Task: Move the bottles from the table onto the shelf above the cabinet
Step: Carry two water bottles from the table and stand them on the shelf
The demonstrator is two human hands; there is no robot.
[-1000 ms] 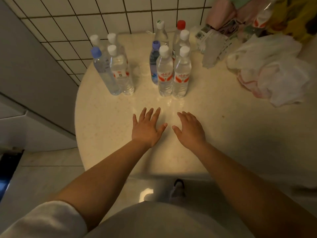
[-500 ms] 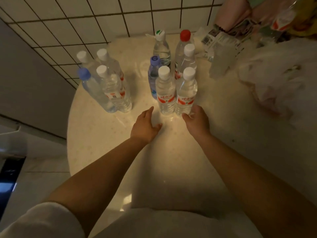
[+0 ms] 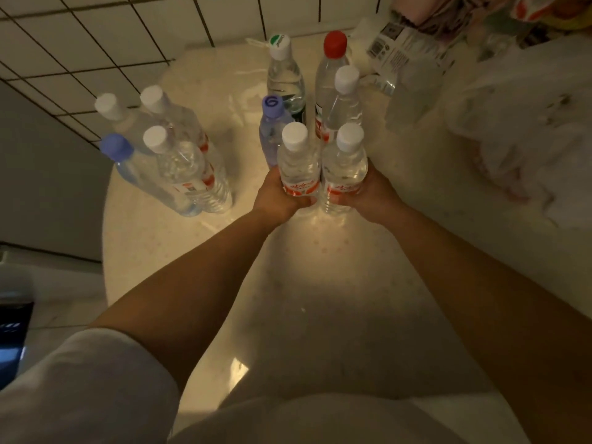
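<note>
Several clear water bottles stand on a round cream table [image 3: 320, 267]. My left hand [image 3: 275, 197] grips the front left white-capped bottle [image 3: 298, 165] at its red label. My right hand [image 3: 371, 195] grips the white-capped bottle [image 3: 344, 168] beside it in the same way. Both bottles stand upright, touching each other. Behind them are a purple-capped bottle [image 3: 272, 129], a green-marked one [image 3: 285, 78], a red-capped one [image 3: 330, 78] and another white-capped one [image 3: 344, 100]. A second cluster of bottles [image 3: 173, 161] stands at the left.
White plastic bags [image 3: 519, 129] and a labelled packet [image 3: 403, 56] crowd the table's right and back. A tiled wall [image 3: 112, 33] rises behind the table. A grey cabinet side [image 3: 41, 174] stands at the left, and a dark object [image 3: 12, 318] lies on the floor.
Both hands moved forward from flat on the table to the two front bottles and closed round them. The camera has leaned in closer over the table.
</note>
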